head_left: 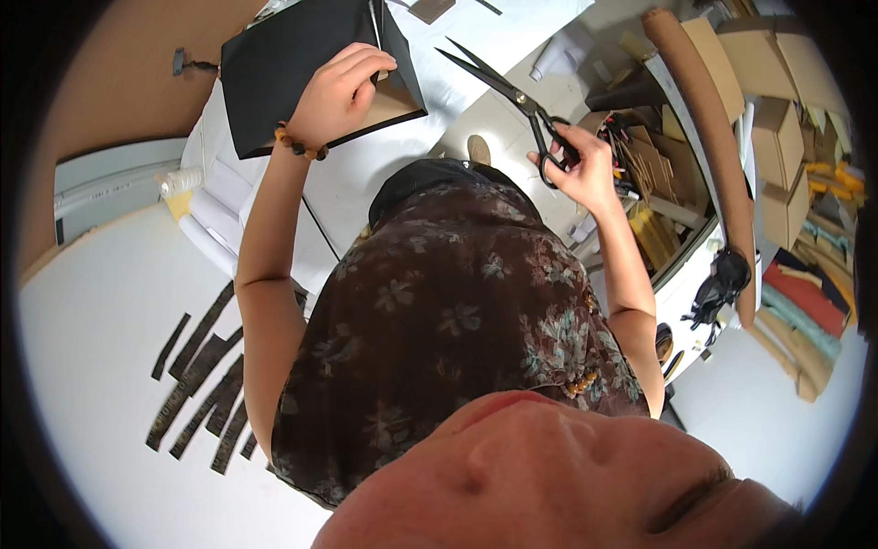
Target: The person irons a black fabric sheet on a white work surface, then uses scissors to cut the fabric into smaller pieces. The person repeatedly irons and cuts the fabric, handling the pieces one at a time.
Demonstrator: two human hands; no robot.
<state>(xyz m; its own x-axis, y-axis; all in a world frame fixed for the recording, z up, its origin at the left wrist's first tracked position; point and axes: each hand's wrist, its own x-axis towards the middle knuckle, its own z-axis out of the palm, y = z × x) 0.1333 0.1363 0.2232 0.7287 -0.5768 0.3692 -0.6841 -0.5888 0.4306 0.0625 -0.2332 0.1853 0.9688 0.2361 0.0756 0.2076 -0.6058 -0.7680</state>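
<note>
A black flat panel (274, 69) with a tan inner side showing along its right part lies at the upper left, over a white-covered table. My left hand (340, 91), with a beaded bracelet at the wrist, rests across it. Its fingers are curled together at the panel's right-hand fold, and what lies under the fingertips is partly hidden. In my right hand (585, 165) I hold black scissors (521, 99) by their handle loops. Their blades stand slightly apart and point up and left, to the right of the panel and not touching it.
A long brown roll (709, 156) and cardboard boxes (777, 146) stand at the right. Several dark strips (206, 375) lie on a white surface at the lower left. A cord spool (178, 183) is near the left edge, and a black bundle (722, 279) lies at the right.
</note>
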